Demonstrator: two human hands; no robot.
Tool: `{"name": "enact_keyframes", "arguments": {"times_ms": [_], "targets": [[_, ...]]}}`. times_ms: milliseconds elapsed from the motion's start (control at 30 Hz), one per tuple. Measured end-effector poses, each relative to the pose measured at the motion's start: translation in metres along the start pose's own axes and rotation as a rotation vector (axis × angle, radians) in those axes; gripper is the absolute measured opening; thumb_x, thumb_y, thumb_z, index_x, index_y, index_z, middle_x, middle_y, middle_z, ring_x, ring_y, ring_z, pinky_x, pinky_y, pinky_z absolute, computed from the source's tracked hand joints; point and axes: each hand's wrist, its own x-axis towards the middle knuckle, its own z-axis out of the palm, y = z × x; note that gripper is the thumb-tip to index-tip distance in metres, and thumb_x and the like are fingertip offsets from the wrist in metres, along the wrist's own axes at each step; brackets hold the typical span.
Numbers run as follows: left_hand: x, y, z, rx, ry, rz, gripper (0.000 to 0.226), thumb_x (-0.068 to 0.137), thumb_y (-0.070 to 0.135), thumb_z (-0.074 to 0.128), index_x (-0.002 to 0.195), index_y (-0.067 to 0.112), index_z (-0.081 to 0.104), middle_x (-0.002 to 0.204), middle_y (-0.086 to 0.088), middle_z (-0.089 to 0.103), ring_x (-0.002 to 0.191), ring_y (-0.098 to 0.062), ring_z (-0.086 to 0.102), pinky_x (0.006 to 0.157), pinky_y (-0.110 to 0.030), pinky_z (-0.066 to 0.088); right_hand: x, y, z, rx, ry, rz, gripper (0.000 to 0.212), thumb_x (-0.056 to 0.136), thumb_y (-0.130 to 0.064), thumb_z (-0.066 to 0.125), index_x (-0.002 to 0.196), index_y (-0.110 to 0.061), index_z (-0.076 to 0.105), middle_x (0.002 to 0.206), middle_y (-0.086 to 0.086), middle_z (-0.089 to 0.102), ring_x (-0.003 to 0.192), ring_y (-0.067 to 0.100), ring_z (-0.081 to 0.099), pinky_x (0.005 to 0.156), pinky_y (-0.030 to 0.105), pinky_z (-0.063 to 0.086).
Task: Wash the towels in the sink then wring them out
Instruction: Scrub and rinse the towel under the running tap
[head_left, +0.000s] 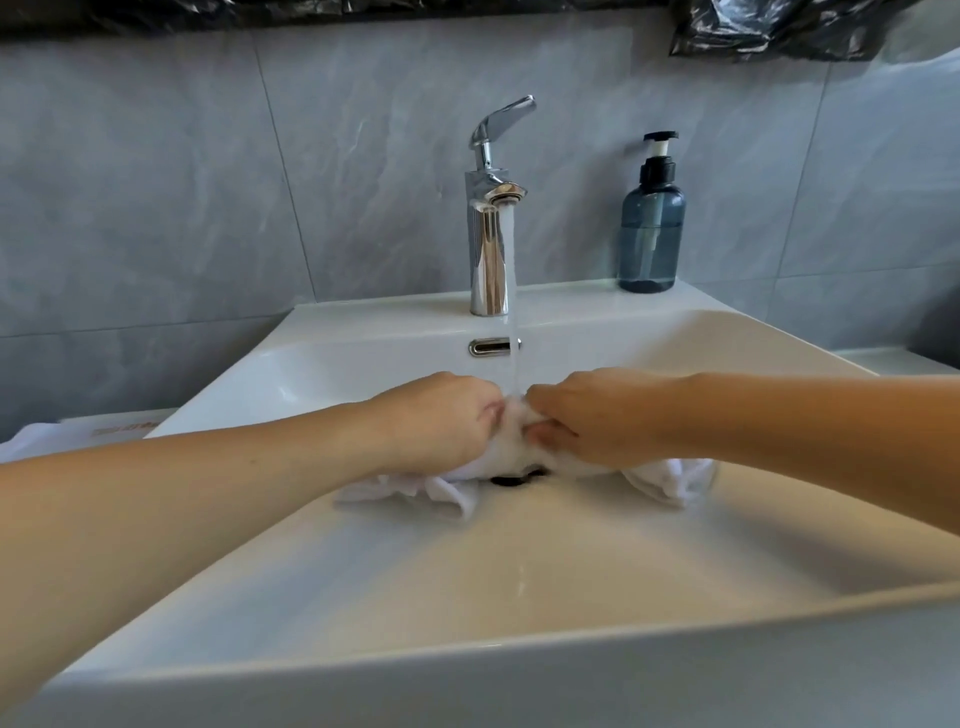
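While both hands rub the white towel (506, 441) under running water, it may cover the drain (517, 478).
Left hand (441, 415) and right hand (597, 415) each grip bunched cloth; the sink (467, 649) could then fill.

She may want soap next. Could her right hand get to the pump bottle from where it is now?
Probably yes. The bottle stands on the sink's back ledge on that side, with nothing between it and the right hand. But that hand grips the towel and would have to let go first.

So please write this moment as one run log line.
stage: washing | left hand: grips white towel | right hand: grips towel | faucet: running
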Motion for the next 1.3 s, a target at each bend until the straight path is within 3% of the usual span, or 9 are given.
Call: {"name": "enact_keyframes", "arguments": {"times_ms": [200,300,400,533,667,800,967,1133,1300], "targets": [[0.000,-0.006,-0.011,0.008,0.081,-0.111,0.005,0.102,0.026,0.039,0.103,0.021,0.038,0.076,-0.003,0.054,0.066,-0.020,0.049,0.057,-0.036,0.037,-0.011,0.014,-0.022,0.206,-0.168,0.151,0.055,0.079,-0.065,0.065,0.111,-0.029,0.037,0.090,-0.008,0.056,0.079,0.013,0.057,0.066,0.032,0.046],[-0.018,-0.015,-0.033,-0.209,0.032,-0.058,0.009,0.102,0.020,0.041,0.094,0.023,0.045,0.071,0.003,0.047,0.063,-0.014,0.039,0.059,-0.029,0.035,-0.019,0.018,-0.033,0.039,-0.168,0.169,0.044,0.074,-0.063,0.070,0.087,-0.031,0.044,0.087,-0.007,0.058,0.075,0.011,0.056,0.064,0.029,0.046],[-0.037,-0.015,-0.047,-0.200,-0.308,-0.106,0.024,0.091,0.011,0.050,0.068,0.021,0.047,0.065,0.008,0.040,0.062,-0.012,0.033,0.055,-0.022,0.030,-0.021,0.002,-0.028,0.106,-0.250,0.039,0.036,0.079,-0.055,0.068,0.071,-0.028,0.046,0.074,-0.013,0.053,0.067,0.010,0.050,0.063,0.028,0.042],[-0.030,0.017,-0.054,-0.108,-0.224,-0.185,0.016,0.079,0.028,0.055,0.064,0.021,0.053,0.071,0.005,0.055,0.062,-0.015,0.048,0.058,-0.028,0.041,-0.029,0.008,-0.040,0.610,-0.337,0.046,0.021,0.092,-0.024,0.061,0.106,-0.011,0.071,0.089,-0.002,0.064,0.081,0.018,0.056,0.076,0.028,0.047],[-0.024,0.055,-0.025,-0.112,-0.197,-0.132,0.039,0.087,0.056,0.056,0.072,0.020,0.058,0.072,0.004,0.060,0.064,-0.014,0.056,0.056,-0.027,0.039,-0.028,0.027,-0.032,0.165,-0.347,0.164,0.059,0.083,-0.059,0.065,0.135,-0.038,0.044,0.125,-0.008,0.046,0.115,0.021,0.055,0.100,0.035,0.045],[-0.024,0.052,-0.014,0.084,-0.285,-0.067,0.041,0.092,0.052,0.055,0.066,0.020,0.053,0.070,0.005,0.055,0.069,-0.017,0.052,0.057,-0.030,0.036,-0.025,0.016,-0.012,0.078,-0.270,0.065,0.023,0.096,-0.051,0.051,0.097,-0.028,0.047,0.094,-0.008,0.051,0.087,0.017,0.053,0.073,0.028,0.040],[-0.026,0.024,-0.034,-0.149,-0.216,-0.102,0.030,0.083,0.028,0.063,0.056,0.018,0.056,0.054,0.009,0.054,0.054,-0.012,0.047,0.053,-0.024,0.036,-0.021,0.013,-0.025,0.130,-0.191,0.118,0.035,0.100,-0.048,0.040,0.078,-0.025,0.054,0.082,-0.009,0.054,0.086,0.019,0.054,0.076,0.030,0.039],[-0.036,0.012,-0.055,-0.379,-0.576,-0.241,0.021,0.078,0.024,0.076,0.065,0.016,0.062,0.061,-0.001,0.056,0.053,-0.016,0.048,0.054,-0.029,0.045,-0.022,0.004,-0.033,0.241,-0.393,0.147,0.045,0.088,-0.061,0.054,0.084,-0.019,0.068,0.088,0.000,0.070,0.080,0.021,0.065,0.075,0.029,0.051],[-0.036,0.015,-0.033,-0.278,-0.298,-0.315,0.041,0.069,0.061,0.067,0.073,0.020,0.062,0.068,-0.002,0.061,0.058,-0.021,0.054,0.060,-0.033,0.046,-0.019,0.016,-0.027,0.161,-0.118,0.032,0.040,0.097,-0.049,0.050,0.130,-0.028,0.053,0.121,-0.004,0.055,0.104,0.018,0.055,0.098,0.033,0.045]]}}
